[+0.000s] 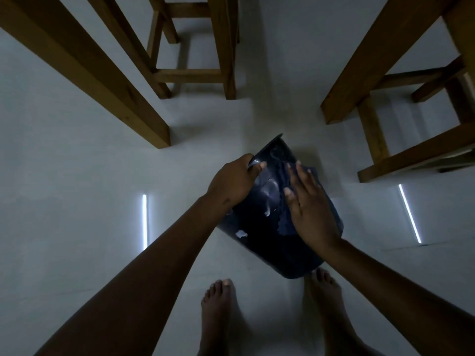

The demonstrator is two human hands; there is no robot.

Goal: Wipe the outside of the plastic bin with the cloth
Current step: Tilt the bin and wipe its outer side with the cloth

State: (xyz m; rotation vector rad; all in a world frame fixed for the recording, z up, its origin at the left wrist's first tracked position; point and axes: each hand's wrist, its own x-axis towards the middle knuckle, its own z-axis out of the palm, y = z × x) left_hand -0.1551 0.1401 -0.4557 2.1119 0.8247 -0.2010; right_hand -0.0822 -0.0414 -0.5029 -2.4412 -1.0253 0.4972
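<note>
A dark blue plastic bin (259, 224) lies tipped on its side above the pale floor, its rim pointing away from me and its base near my feet. My left hand (232, 182) grips the rim on the left side. My right hand (309, 209) lies flat with fingers spread on a dark blue cloth (284, 222), pressing it against the bin's upper right wall. The cloth is hard to tell from the bin in the dim light; only its ragged left edge shows.
Wooden table legs (108, 80) stand at the left and a second leg (365, 73) at the right. A wooden stool (195, 70) stands behind, another chair frame (411, 155) at the right. My bare feet (221, 312) are just below the bin.
</note>
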